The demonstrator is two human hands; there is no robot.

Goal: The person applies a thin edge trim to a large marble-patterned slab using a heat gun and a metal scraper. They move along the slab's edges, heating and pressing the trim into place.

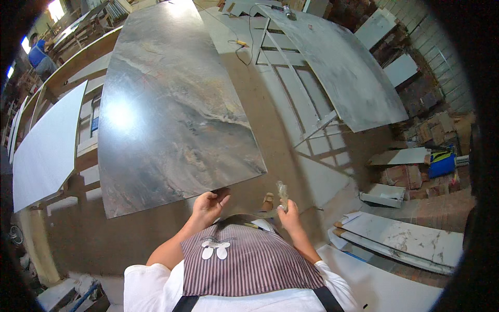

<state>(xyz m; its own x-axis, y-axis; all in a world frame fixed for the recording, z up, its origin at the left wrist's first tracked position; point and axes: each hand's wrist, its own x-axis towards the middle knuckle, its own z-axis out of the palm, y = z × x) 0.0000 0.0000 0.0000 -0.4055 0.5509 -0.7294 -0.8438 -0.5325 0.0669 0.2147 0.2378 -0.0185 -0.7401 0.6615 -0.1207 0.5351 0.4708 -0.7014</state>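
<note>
A large, glossy slab point(171, 104) with grey and brown marbled veining lies in front of me, its near edge just beyond my left hand. My left hand point(208, 206) is half curled at that edge, thumb apart from the fingers, with nothing visible in it. Whether its fingertips touch the slab I cannot tell. My right hand point(291, 216) is closed around a narrow, pale, translucent object point(282, 191) that points up and away, right of the slab's near corner. Its kind is unclear. A striped apron point(249, 265) covers my front.
A grey slab point(343, 67) rests on a metal frame point(296, 91) at the far right, a power tool point(289, 13) on it. A white panel point(52, 145) lies to the left. Cut pieces point(405, 234) are stacked at the right. A person point(39, 54) stands far left.
</note>
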